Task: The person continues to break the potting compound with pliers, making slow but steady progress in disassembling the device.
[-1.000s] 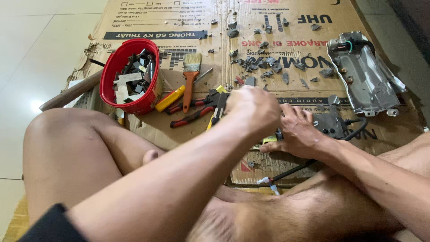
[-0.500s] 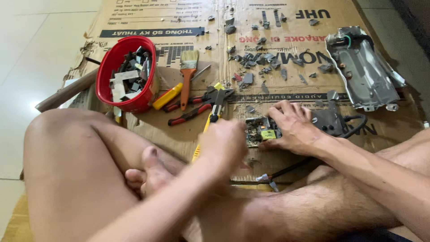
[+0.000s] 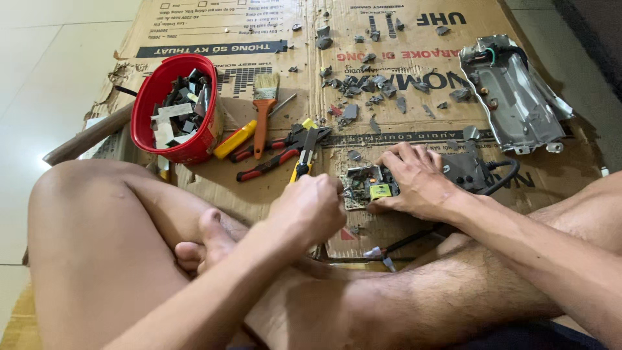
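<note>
A small circuit board with a yellow part lies on the cardboard sheet in front of my legs. My right hand rests on the board's right side, fingers spread, and holds it down. A black cable and a dark block run out from under that hand. My left hand is curled into a fist at the board's left edge; what is inside the fist is hidden. Just beyond it lie yellow-and-black pliers.
A red bowl of broken parts stands at the left. Beside it lie a paintbrush, red-handled pliers and a yellow tool. Several dark fragments litter the cardboard. A grey metal chassis lies at the right.
My left hand has come down and toward me, from above the pliers to the board's left edge. My right hand has stayed on the board.
</note>
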